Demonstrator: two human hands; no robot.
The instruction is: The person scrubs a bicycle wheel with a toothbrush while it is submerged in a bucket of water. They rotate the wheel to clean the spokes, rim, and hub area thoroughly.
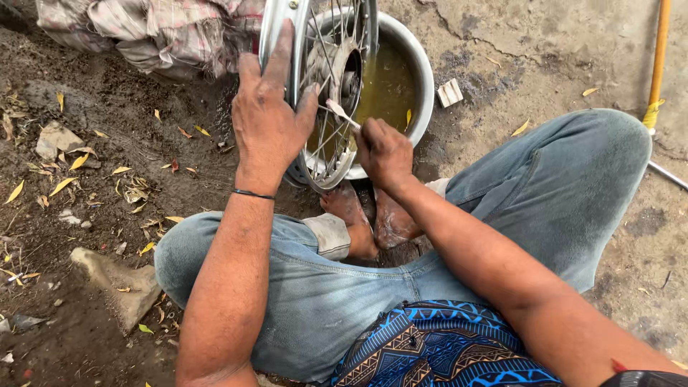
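Chrome spoked wheel [326,86] upright over metal basin [419,64] of murky liquid. Left hand [269,118] fingers wrapped on rim; right hand [383,150] fingers closed round small brush [342,113] at spokes. Best: steady rim, short strokes.

Left hand [269,118]: your arm runs straight up from the lower left, bare to the wrist, palm down. Fingers extended and pressed flat, thumb [309,100] spread out to the right; the hand clasps rather than fists.

Right hand [383,152]: your forearm comes in on a diagonal from the lower right, wrist slightly bent. Fingers curled tight into a closed grip, knuckles up, grimy.

Spacing: both hands close together, not touching, the right a little lower than the left.
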